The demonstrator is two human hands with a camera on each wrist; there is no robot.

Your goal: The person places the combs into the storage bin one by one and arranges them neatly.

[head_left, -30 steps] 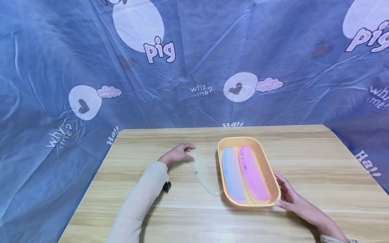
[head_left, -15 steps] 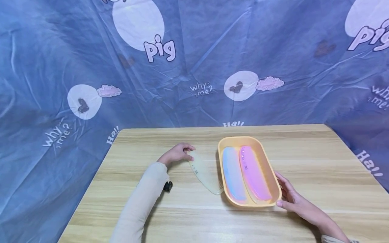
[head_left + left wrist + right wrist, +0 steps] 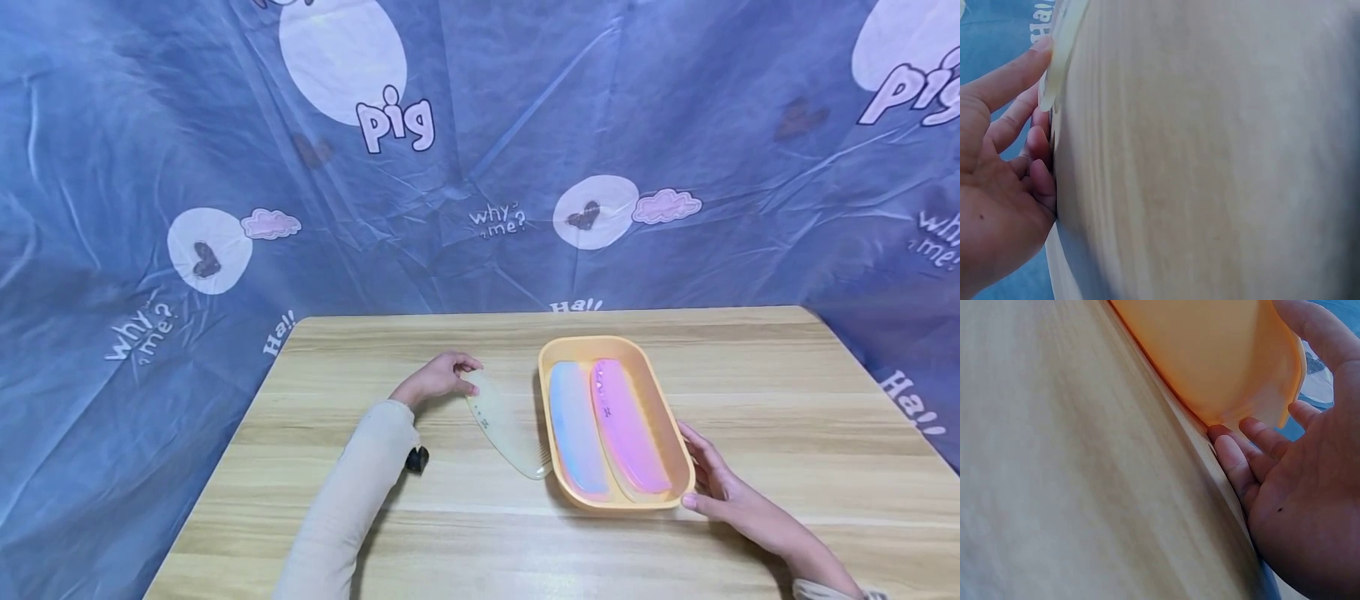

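Note:
A pale translucent yellow-green comb lies on the table left of the tray, its near end close beside the tray wall. My left hand pinches the comb's far end between thumb and fingers; the left wrist view shows that end of the comb at the thumb tip. Inside the yellow-orange tray two combs lie side by side: a blue-white comb and a pink comb. My right hand rests against the tray's near right corner, thumb and fingers spread along its outer wall.
The wood-grain table meets a blue printed cloth behind it and at both sides. A small black object shows under the left sleeve.
The near end of the pale comb has shifted very slightly toward the tray. Both hands and the tray stay almost where they were.

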